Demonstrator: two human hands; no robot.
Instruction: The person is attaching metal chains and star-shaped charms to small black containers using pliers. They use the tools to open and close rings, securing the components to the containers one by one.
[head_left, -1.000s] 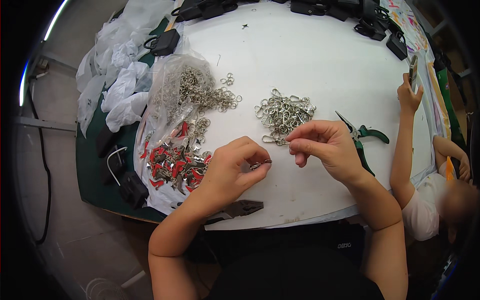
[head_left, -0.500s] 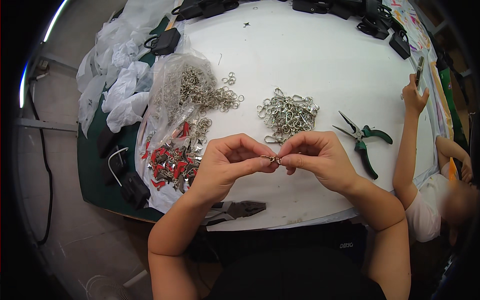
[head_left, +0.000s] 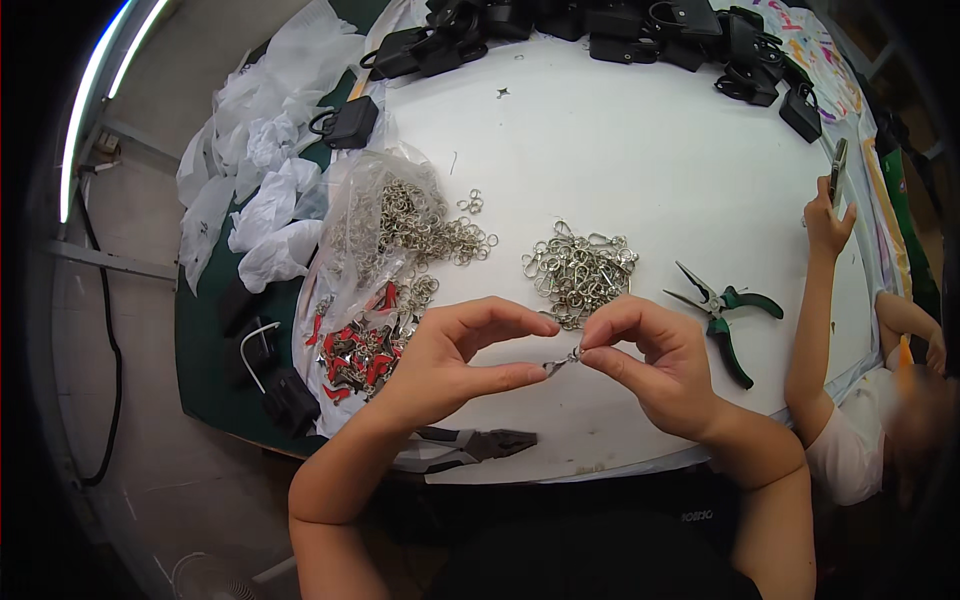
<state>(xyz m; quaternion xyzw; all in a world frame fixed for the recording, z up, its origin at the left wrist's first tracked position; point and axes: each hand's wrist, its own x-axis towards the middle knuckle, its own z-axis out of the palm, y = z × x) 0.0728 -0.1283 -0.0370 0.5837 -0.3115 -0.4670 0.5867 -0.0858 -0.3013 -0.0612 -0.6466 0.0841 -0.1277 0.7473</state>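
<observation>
Pinching small metal clasp (head_left: 562,361) | left hand (head_left: 450,355) fingers closed | right hand (head_left: 655,365) fingers closed, raised above table (head_left: 640,160)

Bright, shiny metal on the small clasp (head_left: 563,360) pinched between the left hand (head_left: 450,360) and right hand (head_left: 655,365), and the same silvery gleam on the heap of clips (head_left: 578,270) and the loose rings (head_left: 440,235) spilling from a thin, crinkled clear plastic bag (head_left: 375,215). The table (head_left: 640,140) is a smooth, matt white sheet, the long-nose pliers (head_left: 722,318) show dull grey steel with glossy green plastic grips, and the pliers at the near edge (head_left: 465,447) look dark and matt. Red glossy tags (head_left: 365,350) mix with metal bits, black pouches (head_left: 600,25) look matt, and soft white crumpled plastic wraps (head_left: 265,200) lie at the left.
</observation>
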